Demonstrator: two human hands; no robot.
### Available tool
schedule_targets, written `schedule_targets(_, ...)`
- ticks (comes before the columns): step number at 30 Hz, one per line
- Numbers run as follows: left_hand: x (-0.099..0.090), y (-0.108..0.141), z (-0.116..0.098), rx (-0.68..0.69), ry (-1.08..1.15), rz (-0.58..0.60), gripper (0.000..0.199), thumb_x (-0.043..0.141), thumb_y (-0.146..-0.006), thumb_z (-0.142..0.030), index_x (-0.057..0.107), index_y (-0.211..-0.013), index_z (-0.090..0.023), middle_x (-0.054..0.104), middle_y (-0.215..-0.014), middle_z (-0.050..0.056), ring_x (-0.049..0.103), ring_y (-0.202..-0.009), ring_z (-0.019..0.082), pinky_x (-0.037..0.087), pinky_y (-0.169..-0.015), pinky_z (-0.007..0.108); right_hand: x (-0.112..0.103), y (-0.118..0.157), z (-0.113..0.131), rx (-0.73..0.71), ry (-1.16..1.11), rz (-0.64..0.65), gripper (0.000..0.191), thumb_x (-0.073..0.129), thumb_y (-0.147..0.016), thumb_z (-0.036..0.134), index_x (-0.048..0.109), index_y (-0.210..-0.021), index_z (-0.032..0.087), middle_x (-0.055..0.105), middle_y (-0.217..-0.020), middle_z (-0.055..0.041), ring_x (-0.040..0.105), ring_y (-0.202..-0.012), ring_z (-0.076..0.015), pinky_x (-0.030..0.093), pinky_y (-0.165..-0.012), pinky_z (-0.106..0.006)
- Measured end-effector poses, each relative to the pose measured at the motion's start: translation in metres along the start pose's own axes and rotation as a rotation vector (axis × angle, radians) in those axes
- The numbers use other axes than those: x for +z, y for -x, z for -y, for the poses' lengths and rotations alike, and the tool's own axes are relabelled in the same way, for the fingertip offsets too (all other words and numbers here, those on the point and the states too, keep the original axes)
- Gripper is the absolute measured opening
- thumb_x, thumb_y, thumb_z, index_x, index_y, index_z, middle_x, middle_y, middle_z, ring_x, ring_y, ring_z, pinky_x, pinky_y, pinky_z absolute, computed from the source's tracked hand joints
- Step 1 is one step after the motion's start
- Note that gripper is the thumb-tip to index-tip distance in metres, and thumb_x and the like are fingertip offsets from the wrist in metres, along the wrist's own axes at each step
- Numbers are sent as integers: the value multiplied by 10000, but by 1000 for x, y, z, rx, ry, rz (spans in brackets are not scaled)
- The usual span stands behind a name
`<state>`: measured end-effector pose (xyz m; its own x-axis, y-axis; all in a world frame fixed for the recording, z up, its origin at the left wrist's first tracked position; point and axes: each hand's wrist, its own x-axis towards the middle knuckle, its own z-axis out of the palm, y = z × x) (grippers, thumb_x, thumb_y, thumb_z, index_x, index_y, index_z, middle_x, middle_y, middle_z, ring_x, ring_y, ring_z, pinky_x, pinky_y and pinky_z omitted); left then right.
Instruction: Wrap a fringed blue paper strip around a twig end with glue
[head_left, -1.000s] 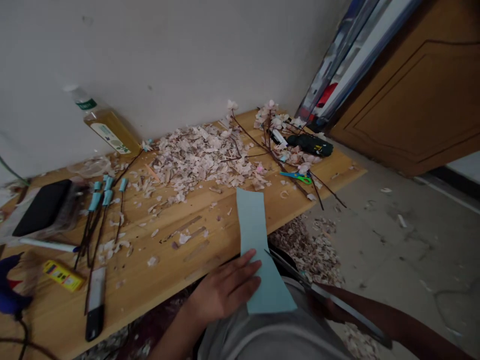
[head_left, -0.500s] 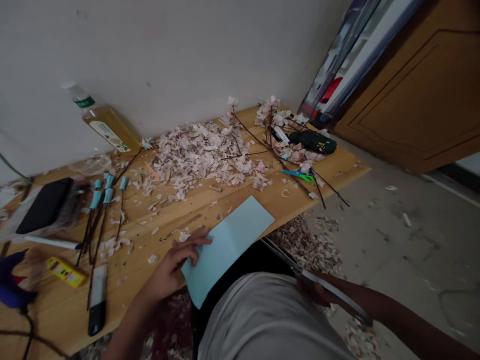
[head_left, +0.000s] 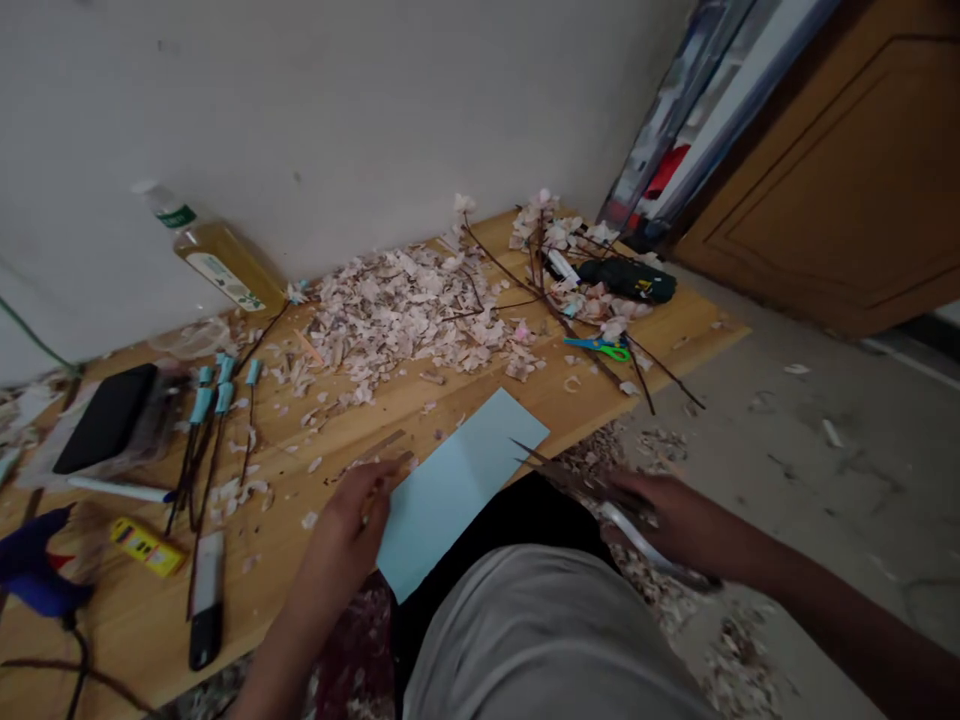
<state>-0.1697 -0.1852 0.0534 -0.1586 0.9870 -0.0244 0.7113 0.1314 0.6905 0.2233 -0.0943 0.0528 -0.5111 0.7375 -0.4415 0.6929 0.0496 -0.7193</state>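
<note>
A light blue paper sheet (head_left: 457, 490) lies over the table's front edge, its lower corner above my lap. My left hand (head_left: 365, 510) is closed at the sheet's left end, gripping it. On the right, my right hand (head_left: 656, 515) is wrapped round the handles of large scissors (head_left: 577, 482). The scissor blades are parted a little, and their tips are at the right part of the sheet.
The wooden table (head_left: 337, 430) bears a heap of pale petals (head_left: 405, 310), flowered twigs, small green-blue scissors (head_left: 598, 347), a bottle (head_left: 225, 270), blue-tipped sticks, a black phone (head_left: 109, 418), a yellow box (head_left: 148, 546), a cutter and a blue glue gun (head_left: 45, 565).
My right hand has risen with the large scissors, bringing the blades to the sheet. My left hand has turned, its fingers now curled at the sheet's left end instead of resting on top.
</note>
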Motion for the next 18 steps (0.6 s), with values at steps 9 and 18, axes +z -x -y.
schedule_targets(9, 46, -39, -48, -236, -465, 206, 492, 850, -712, -345, 644, -1127, -183, 701, -1077, 138, 653, -1046, 349, 490, -882, 411, -37, -91, 21, -183, 486, -221, 106, 655, -810, 276, 580, -826, 203, 684, -833, -51, 626, -759, -200, 362, -641, -265)
schedule_targets(18, -21, -8, 25, -340, 434, 70, 336, 767, -733, -506, 759, -911, -221, 761, -869, 60, 674, -752, 272, 543, -674, 357, -40, -137, -4, -365, 308, -133, 337, 613, -871, 355, 624, -1166, 192, 667, -1183, -116, 622, -1091, -268, 455, -946, -356)
